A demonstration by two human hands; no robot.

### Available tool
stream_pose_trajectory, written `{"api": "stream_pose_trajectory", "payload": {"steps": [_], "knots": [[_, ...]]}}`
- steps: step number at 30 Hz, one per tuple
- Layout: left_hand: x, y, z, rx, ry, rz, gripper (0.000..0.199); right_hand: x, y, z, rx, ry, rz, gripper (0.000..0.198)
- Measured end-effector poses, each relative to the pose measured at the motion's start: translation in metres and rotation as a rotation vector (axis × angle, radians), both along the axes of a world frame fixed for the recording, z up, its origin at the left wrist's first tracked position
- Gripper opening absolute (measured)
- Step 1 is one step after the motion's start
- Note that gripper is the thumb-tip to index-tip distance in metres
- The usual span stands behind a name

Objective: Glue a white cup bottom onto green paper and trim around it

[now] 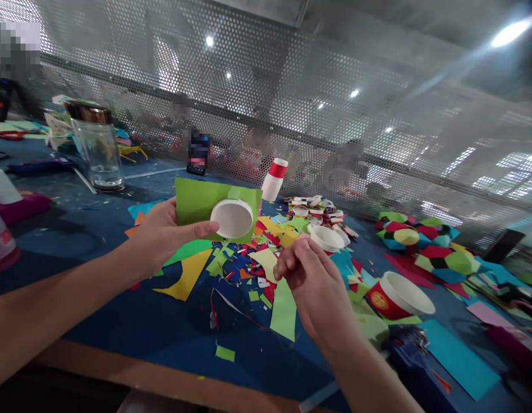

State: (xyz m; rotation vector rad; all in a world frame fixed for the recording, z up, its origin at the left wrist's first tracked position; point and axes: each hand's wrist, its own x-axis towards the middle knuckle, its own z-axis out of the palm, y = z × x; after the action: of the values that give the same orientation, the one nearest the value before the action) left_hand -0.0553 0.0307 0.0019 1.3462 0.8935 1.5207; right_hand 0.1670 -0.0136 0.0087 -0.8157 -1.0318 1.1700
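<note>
Pinched between thumb and hidden fingers of the left hand (165,235): a green paper sheet (195,201) with a round white cup piece (231,219) against its face, raised above paper scraps (253,295) on the blue table (163,332). Curled inward near a white paper cup (328,238): the right hand (315,281) — impossible to tell whether gripping anything. Probably light and easily creased in the sheet; likely stiffer in the cup piece, yet prone to denting. Best held by sheet edge and rim together — lightly, without squeezing.
</note>
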Motion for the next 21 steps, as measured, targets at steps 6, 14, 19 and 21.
{"api": "stream_pose_trajectory", "payload": {"steps": [6,14,19,21], "knots": [[0.001,-0.004,0.004,-0.076,-0.035,-0.027,0.045,0.0,-0.003,0.002,0.038,0.021,0.081,0.041],[0.001,-0.006,0.006,-0.081,-0.067,-0.034,0.043,0.001,-0.009,0.001,0.049,-0.007,0.235,0.014],[0.002,-0.007,0.007,-0.076,-0.102,-0.025,0.045,0.001,-0.012,0.002,0.079,-0.026,0.245,0.008],[0.002,-0.007,0.007,-0.077,-0.104,-0.025,0.046,0.001,-0.013,0.002,0.084,-0.025,0.243,0.008]]}}
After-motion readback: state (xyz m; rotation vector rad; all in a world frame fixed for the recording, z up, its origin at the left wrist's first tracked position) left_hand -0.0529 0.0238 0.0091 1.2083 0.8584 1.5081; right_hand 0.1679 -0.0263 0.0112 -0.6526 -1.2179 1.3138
